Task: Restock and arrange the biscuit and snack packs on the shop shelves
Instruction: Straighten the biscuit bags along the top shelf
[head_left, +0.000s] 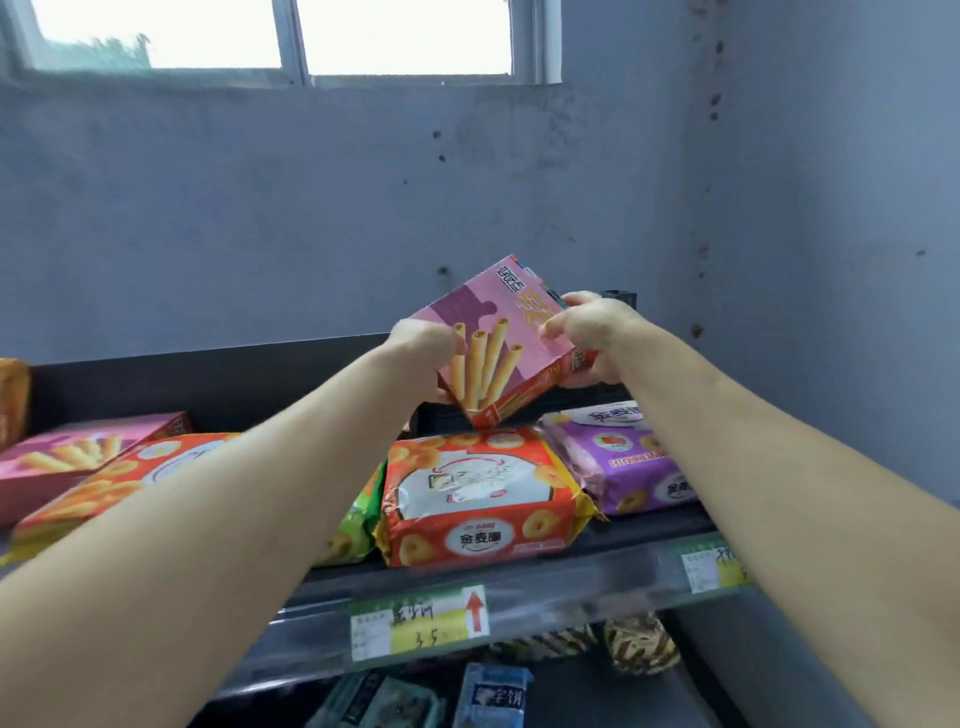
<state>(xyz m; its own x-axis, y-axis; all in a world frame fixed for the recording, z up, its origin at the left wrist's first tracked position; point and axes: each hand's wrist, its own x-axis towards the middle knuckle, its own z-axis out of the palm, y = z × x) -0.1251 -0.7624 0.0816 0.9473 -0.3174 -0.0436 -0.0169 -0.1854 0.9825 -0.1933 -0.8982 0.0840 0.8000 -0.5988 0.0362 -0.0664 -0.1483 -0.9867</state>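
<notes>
Both hands grip a pink box of wafer rolls, tilted in the air above the back of the top shelf: the left hand curls round its left edge, the right hand clasps its right side. Below it lie an orange biscuit pack and, just beside that, a purple biscuit pack; another pink box rests at far left.

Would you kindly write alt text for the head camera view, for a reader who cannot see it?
The left hand and right hand grip a tilted pink cardboard box of wafer rolls above a dark shop shelf. Below lie an orange plastic pack of ring biscuits and a purple plastic pack.
</notes>
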